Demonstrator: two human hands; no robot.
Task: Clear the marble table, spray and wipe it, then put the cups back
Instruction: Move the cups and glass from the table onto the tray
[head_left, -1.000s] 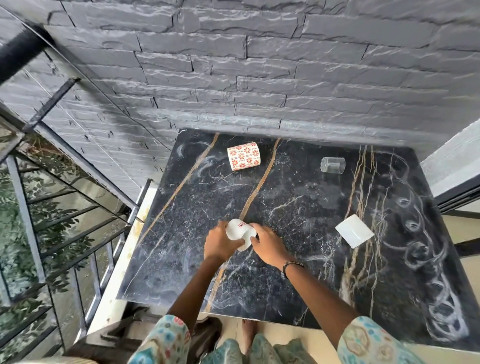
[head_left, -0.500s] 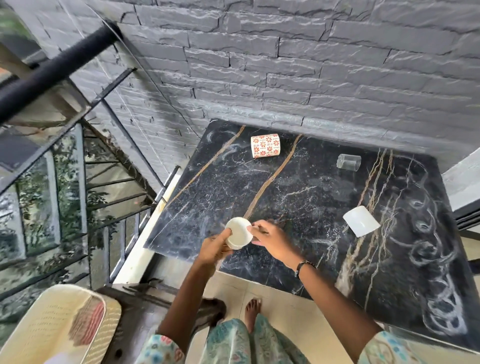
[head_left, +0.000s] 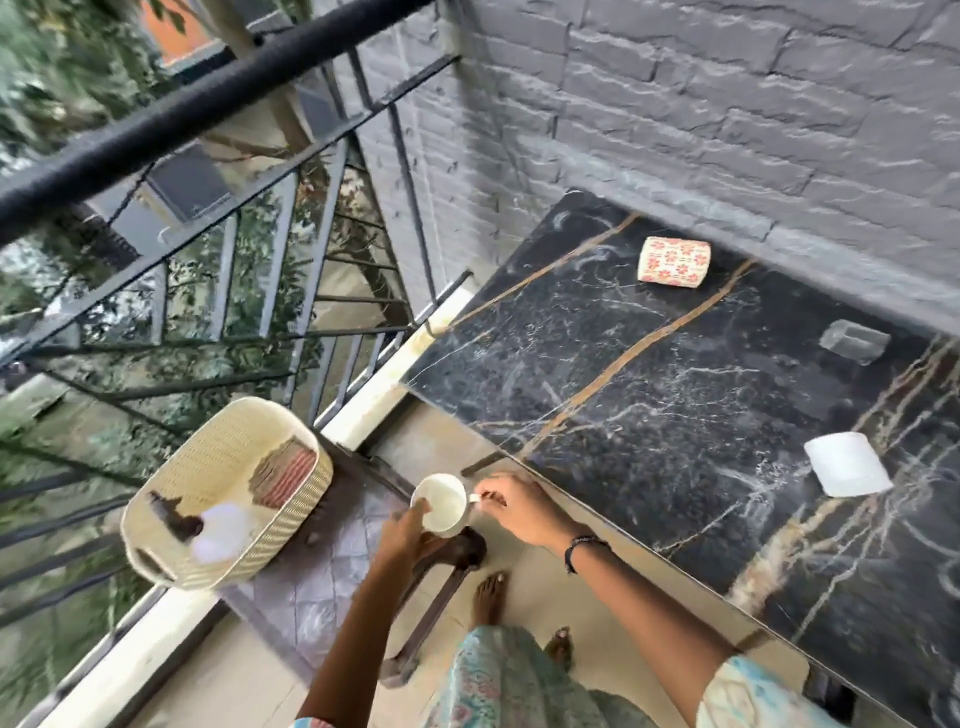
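The left hand (head_left: 402, 530) grips the rim of a white cup (head_left: 440, 503) while the right hand (head_left: 519, 512) pinches its handle, holding it in the air just off the tabletop's (head_left: 649, 405) near-left corner, above a dark stool (head_left: 332, 566). A cream basket (head_left: 171, 519) sits on the stool's left end. On the tabletop lie a flowered cup (head_left: 674, 260) near the far edge, a clear glass (head_left: 854, 341), and a white cup (head_left: 848, 463) toward the near edge.

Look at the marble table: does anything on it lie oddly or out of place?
Yes. The flower-patterned cup near the wall lies on its side, and the clear glass beside it seems tipped over too. Pale swirling smears mark the marble table.
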